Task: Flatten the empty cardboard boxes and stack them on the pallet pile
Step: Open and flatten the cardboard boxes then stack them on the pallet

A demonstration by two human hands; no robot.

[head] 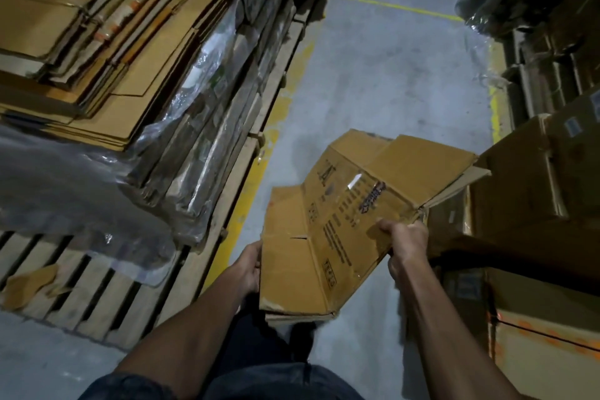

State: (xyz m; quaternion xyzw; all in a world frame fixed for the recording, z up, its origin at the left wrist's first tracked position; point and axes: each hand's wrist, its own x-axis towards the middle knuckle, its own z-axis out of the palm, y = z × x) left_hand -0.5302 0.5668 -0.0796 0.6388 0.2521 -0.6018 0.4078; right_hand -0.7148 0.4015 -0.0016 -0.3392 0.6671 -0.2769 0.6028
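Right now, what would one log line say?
hands: left, right grip flattened brown cardboard box | stage: carrying | target: flattened cardboard pile, left

I'm seeing a dim scene; the floor [383,81] ahead catches pale light. Plastic wrap [198,75] glares. Edges bend and smear; my lower foreground sinks into shadow.

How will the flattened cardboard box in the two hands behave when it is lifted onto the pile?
The flattened box probably bends along its creases. Its loose flaps may swing open. It seems light, since the left hand and right hand hold it only by its edges.
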